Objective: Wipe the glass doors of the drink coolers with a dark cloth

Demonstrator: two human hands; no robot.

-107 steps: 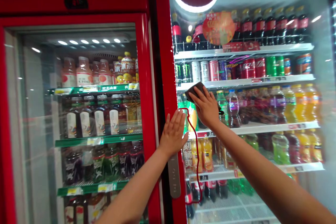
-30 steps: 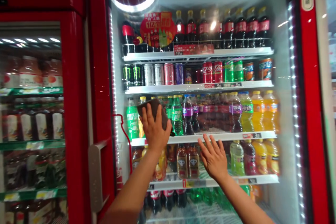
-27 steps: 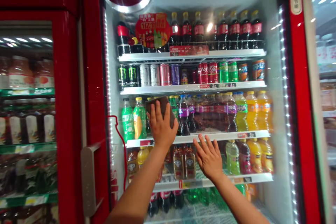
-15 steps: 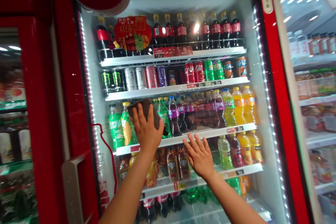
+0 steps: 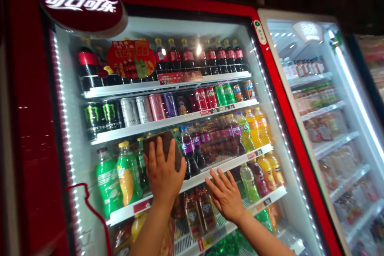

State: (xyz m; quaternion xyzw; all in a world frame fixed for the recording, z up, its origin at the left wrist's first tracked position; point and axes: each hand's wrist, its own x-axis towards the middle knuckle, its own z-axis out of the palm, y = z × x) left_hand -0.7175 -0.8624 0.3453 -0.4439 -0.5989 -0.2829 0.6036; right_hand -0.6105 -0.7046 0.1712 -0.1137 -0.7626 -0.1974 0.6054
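Note:
My left hand [image 5: 166, 174] lies flat over a folded brown cloth [image 5: 178, 155], holding it against the glass door of a drinks cooler. Its fingers are spread and stretched upward. To its right and a little lower, my right hand [image 5: 225, 197] rests palm forward at the glass, fingers apart, with nothing in it. Behind the cloth, seen through the door, are green soda bottles [image 5: 108, 182] and dark bottles with purple labels [image 5: 188, 148]. Shelved bottles in brown wrapping [image 5: 192, 212] show between my two forearms.
A round lit sign [image 5: 82, 6] juts out at the cooler's upper left. A red cord-like line [image 5: 96, 212] runs down the door's left side. Monster cans [image 5: 112, 114] and cola bottles [image 5: 187, 57] fill upper shelves. A second lit cooler [image 5: 322, 112] stands on the right.
The view has tilted and swung to the right, so more of the second cooler shows. My left hand still presses the cloth; my right hand stays flat at the glass.

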